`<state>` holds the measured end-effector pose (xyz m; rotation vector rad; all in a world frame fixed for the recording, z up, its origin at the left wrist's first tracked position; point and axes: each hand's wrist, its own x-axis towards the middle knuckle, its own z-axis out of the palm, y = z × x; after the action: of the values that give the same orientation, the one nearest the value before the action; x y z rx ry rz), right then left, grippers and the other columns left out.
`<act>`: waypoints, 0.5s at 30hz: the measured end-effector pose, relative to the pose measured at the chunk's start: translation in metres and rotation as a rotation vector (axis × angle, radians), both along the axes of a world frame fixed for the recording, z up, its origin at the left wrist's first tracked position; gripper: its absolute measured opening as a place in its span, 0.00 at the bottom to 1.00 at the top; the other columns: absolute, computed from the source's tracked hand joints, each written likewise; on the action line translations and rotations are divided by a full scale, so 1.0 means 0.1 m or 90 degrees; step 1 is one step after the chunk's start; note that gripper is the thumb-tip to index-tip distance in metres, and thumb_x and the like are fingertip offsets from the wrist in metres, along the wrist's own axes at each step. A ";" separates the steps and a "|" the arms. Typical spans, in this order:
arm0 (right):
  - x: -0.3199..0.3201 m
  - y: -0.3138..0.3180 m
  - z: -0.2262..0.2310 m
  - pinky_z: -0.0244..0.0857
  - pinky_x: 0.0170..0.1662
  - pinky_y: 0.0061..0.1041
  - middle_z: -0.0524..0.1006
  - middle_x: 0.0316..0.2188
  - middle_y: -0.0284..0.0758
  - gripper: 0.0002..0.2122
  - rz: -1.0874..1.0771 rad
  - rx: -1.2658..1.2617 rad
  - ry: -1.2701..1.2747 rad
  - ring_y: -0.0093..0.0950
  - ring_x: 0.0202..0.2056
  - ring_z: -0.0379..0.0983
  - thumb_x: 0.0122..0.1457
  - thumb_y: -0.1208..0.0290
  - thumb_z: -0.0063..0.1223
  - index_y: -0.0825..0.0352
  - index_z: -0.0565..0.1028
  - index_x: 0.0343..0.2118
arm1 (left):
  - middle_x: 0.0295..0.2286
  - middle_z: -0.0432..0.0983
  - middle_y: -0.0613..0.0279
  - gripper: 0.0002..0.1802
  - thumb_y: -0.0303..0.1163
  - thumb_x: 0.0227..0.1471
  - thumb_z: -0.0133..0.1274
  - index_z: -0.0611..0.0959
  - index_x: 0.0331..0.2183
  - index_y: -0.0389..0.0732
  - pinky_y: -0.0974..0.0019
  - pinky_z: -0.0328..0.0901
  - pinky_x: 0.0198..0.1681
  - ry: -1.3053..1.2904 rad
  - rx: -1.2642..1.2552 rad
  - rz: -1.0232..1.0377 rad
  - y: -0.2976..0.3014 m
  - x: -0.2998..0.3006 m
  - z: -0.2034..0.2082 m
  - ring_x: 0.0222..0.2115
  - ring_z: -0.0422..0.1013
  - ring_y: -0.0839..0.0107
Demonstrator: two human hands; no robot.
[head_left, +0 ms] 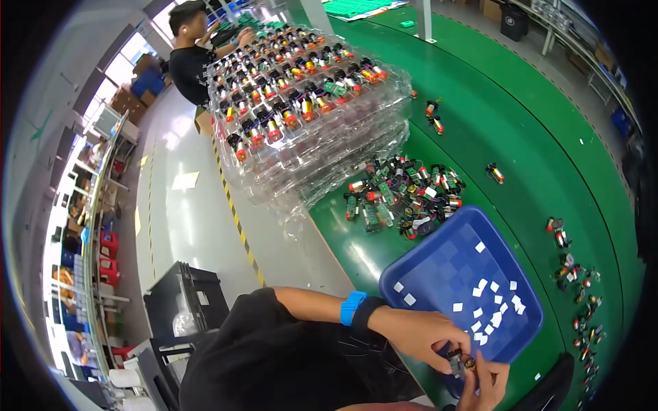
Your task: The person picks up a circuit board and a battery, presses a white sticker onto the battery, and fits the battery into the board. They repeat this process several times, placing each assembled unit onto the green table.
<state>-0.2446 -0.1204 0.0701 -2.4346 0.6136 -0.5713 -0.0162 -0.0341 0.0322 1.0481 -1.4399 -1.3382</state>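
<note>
Between the fingertips of both hands, at the lower edge of the view, a small electronic part (460, 361) with a dark body and a round metal end is pinched: the left hand (421, 337) is closed on it from above, the right hand (488, 385) from below, so the part is held just over the near corner of the blue tray (439, 267). Whatever is being worked off or onto the part is judged best handled with a steady pinch on the body and the fine work done by the opposite fingertips, kept above the tray so that anything released falls inside. Beyond the grip, small white slips (488, 305) are scattered over the tray floor. Farther out, a loose heap of similar parts (401, 192) is seen on the green bench (521, 137), with more strewn parts (579, 288) to the right of the grip and a tall stack of clear blister trays (308, 103) filled with parts behind the heap. A blue wristband (352, 307) is worn on the left wrist. To the left of the bench a grey floor with a yellow-and-black line is visible, and another person (188, 58) stands at the far end.
</note>
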 end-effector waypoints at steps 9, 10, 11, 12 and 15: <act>-0.04 -0.27 -0.05 0.69 0.40 0.35 0.75 0.40 0.44 0.12 0.125 -0.036 0.033 0.42 0.38 0.73 0.56 0.76 0.64 0.71 0.77 0.43 | 0.27 0.79 0.54 0.19 0.38 0.55 0.61 0.76 0.44 0.40 0.63 0.63 0.23 0.033 -0.002 0.034 -0.24 -0.01 -0.08 0.20 0.73 0.66; -0.05 -0.28 -0.04 0.70 0.41 0.35 0.75 0.43 0.44 0.14 0.134 -0.053 0.018 0.42 0.40 0.73 0.56 0.76 0.64 0.72 0.76 0.44 | 0.27 0.79 0.54 0.18 0.38 0.56 0.60 0.76 0.44 0.40 0.63 0.63 0.24 0.064 0.016 0.025 -0.26 0.00 -0.08 0.20 0.73 0.66; -0.06 -0.29 -0.02 0.70 0.42 0.34 0.74 0.45 0.45 0.15 0.144 -0.069 0.001 0.42 0.42 0.73 0.56 0.76 0.64 0.72 0.75 0.45 | 0.27 0.79 0.53 0.18 0.38 0.57 0.60 0.75 0.44 0.40 0.63 0.63 0.24 0.095 0.035 0.017 -0.28 0.00 -0.07 0.20 0.73 0.66; -0.04 -0.32 -0.03 0.71 0.43 0.33 0.74 0.47 0.46 0.16 0.151 -0.086 -0.015 0.42 0.44 0.74 0.56 0.75 0.64 0.73 0.74 0.46 | 0.27 0.79 0.53 0.18 0.38 0.57 0.60 0.75 0.44 0.40 0.63 0.63 0.24 0.097 0.043 0.015 -0.34 0.02 -0.05 0.20 0.73 0.66; 0.10 -0.25 -0.04 0.73 0.45 0.31 0.74 0.49 0.46 0.17 0.016 -0.016 -0.041 0.41 0.45 0.75 0.55 0.75 0.65 0.73 0.74 0.46 | 0.29 0.79 0.54 0.17 0.37 0.60 0.57 0.74 0.44 0.38 0.64 0.65 0.24 0.122 0.071 0.014 -0.47 0.10 0.05 0.20 0.74 0.67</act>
<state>-0.2350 -0.1452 0.0657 -2.4329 0.5528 -0.6481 -0.0061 -0.0811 0.0367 0.9749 -1.2216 -1.4742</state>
